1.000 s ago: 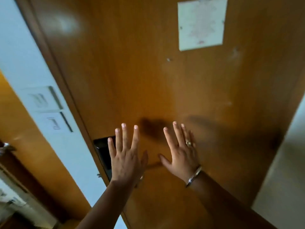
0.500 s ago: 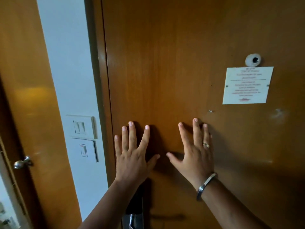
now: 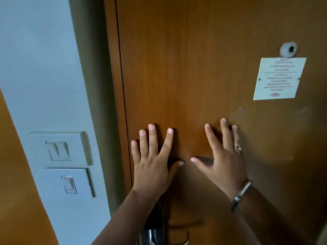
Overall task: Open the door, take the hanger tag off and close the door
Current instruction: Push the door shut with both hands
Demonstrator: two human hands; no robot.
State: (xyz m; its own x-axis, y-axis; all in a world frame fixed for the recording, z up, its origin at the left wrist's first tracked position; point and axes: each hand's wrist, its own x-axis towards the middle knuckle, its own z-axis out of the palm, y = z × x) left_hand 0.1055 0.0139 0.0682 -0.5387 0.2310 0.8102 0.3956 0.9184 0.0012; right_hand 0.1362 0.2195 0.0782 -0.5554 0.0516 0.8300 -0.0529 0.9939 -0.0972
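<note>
Wooden door under both flat palms, left hand, right hand, grips wide, empty.

Both my arms reach forward; left hand and right hand flat, palms away from me, fingers spread, thumbs pointing inward toward each other, near but apart.

One brown wooden door fills the view, and two bare hands are on it: the left hand at six o'clock and the right hand toward four o'clock. One white printed paper notice and one round white peephole sit at two o'clock. Two white plastic switch plates are at eight o'clock, the upper plate with two rockers, the lower plate with one. One gold ring and one silver metal bangle are worn on the right. One black lock plate shows at the bottom.
</note>
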